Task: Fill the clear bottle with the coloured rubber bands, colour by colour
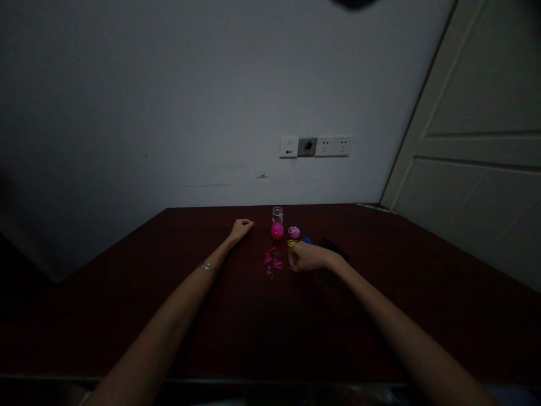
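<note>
two bare forearms (169,318) slant in from about seven and five o'clock, a bracelet (208,267) on the left wrist. the right hand (307,256) points its fingers down, bunched together, at the dark red table (270,332); i cannot tell whether they pinch anything. the left hand (240,228) rests with fingers curled in, and whether they hold something i cannot tell. just off the right fingertips, at nine o'clock, lie loose pink pieces (278,264). from that hand, yellow pieces (291,243) sit close at eleven, a blue thing (306,241) at twelve, a dark, unclear thing (333,246) at two. farther out at eleven is a lilac piece (295,232); beside it, at three o'clock from the left hand, stands a clear jar (277,226), partly filled with pink. past the jar, at one o'clock, are wall sockets (332,146).
</note>
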Available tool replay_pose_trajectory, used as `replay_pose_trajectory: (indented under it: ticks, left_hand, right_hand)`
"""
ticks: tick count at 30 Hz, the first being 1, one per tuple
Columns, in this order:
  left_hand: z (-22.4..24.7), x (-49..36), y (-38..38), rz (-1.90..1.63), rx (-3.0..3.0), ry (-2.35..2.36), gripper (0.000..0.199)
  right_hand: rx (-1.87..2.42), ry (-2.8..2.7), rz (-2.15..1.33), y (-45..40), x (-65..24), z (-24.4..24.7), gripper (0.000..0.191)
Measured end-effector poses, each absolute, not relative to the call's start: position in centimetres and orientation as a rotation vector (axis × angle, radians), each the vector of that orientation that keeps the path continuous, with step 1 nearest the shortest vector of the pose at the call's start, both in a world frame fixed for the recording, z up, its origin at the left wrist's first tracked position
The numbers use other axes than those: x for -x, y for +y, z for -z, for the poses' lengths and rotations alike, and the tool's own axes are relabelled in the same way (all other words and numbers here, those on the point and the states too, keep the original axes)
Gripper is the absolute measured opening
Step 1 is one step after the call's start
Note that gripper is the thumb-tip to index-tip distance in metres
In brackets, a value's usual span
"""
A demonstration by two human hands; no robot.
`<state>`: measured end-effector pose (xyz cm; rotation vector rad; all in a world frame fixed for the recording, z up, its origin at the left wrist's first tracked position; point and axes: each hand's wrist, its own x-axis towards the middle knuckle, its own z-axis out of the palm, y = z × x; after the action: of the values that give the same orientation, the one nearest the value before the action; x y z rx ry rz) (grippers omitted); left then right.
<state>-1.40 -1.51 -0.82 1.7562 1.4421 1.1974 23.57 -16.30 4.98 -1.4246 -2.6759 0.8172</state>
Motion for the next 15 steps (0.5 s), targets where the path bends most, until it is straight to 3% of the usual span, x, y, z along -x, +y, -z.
replay_pose_trajectory:
  ticks: [7,15]
  left_hand:
    - [0.8,1.4,-1.6,-1.205,-1.783,1.428,0.029]
    - [1.0,1.5,-1.6,-1.215,-1.832,1.414,0.032]
  right_hand:
    - [1.196,-2.618,-0.832,-16.0,-21.7,-5.1,0.016]
    - [1.204,-2.696,-0.533,-14.4,-19.3,-6.3,0.027]
